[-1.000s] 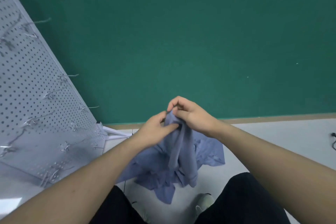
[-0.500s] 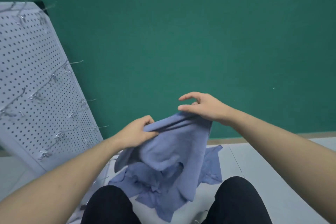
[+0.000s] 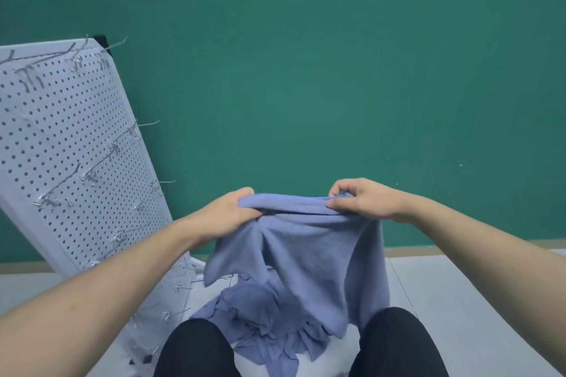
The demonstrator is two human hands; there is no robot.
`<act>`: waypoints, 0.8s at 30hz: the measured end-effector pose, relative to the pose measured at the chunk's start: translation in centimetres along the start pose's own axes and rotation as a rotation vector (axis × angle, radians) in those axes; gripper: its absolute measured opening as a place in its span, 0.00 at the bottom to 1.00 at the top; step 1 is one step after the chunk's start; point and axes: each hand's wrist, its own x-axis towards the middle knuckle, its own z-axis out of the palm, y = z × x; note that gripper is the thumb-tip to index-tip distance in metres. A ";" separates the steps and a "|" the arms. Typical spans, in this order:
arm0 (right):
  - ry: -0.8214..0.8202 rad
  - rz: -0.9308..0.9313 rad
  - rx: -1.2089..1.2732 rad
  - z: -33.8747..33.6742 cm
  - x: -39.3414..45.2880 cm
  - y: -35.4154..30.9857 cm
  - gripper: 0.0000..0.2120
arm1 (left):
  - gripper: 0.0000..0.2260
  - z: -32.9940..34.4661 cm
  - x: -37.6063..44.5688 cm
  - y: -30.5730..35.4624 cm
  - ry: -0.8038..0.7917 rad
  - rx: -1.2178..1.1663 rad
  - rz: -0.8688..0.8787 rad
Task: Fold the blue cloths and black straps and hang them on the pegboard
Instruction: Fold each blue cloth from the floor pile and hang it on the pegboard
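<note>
A blue cloth (image 3: 306,251) hangs spread in the air in front of me, held by its top edge. My left hand (image 3: 228,211) grips the top left corner and my right hand (image 3: 361,197) pinches the top right corner. Below it, a heap of more blue cloths (image 3: 263,324) lies on the floor between my knees. The white pegboard (image 3: 61,138) leans at the left, with several bare metal hooks (image 3: 122,141) sticking out of it. No black straps are visible.
A green wall (image 3: 337,86) stands close ahead, with a tan baseboard along the light tiled floor (image 3: 474,300). My two knees in black trousers (image 3: 395,343) are at the bottom. Loose metal hooks lie near the pegboard's foot (image 3: 171,312).
My hands have moved apart, stretching the bunched cloth wide by its top edge. The view has tilted upward, showing more of the pegboard and wall.
</note>
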 end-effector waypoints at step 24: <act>0.168 -0.174 0.214 5.3 2.5 -8.5 0.08 | 0.14 -1.1 1.2 2.2 0.252 0.106 0.152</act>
